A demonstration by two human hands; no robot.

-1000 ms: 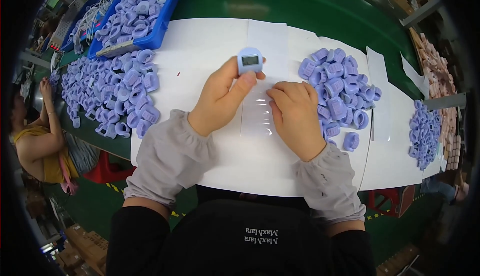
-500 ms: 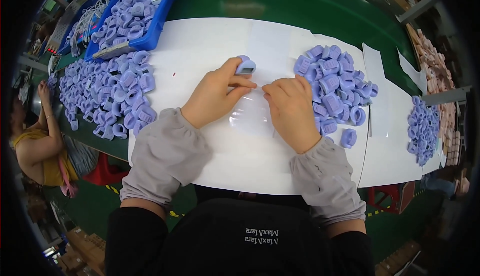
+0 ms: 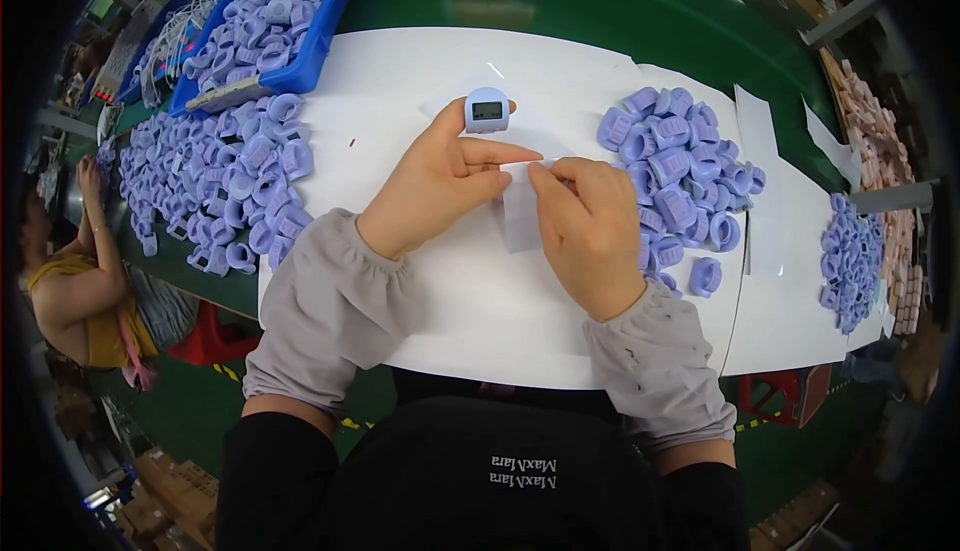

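My left hand is closed, with a light purple ring-shaped counter at its index and middle fingers; the counter's small dark screen faces up. Thumb and another finger of that hand come together at the top edge of a thin see-through plastic film or small bag. My right hand pinches the same edge, and the film hangs down between both hands over the white sheet. Right beside my right hand lies a pile of the same purple rings, with one single ring apart from it.
At left is a larger heap of purple rings, below a blue bin full of them. Further right lie another purple pile and pink pieces. A co-worker sits at far left. A red stool stands at lower right.
The counter has turned so its screen faces up more fully. The film has been lifted and now hangs upright between my fingers instead of lying flatter.
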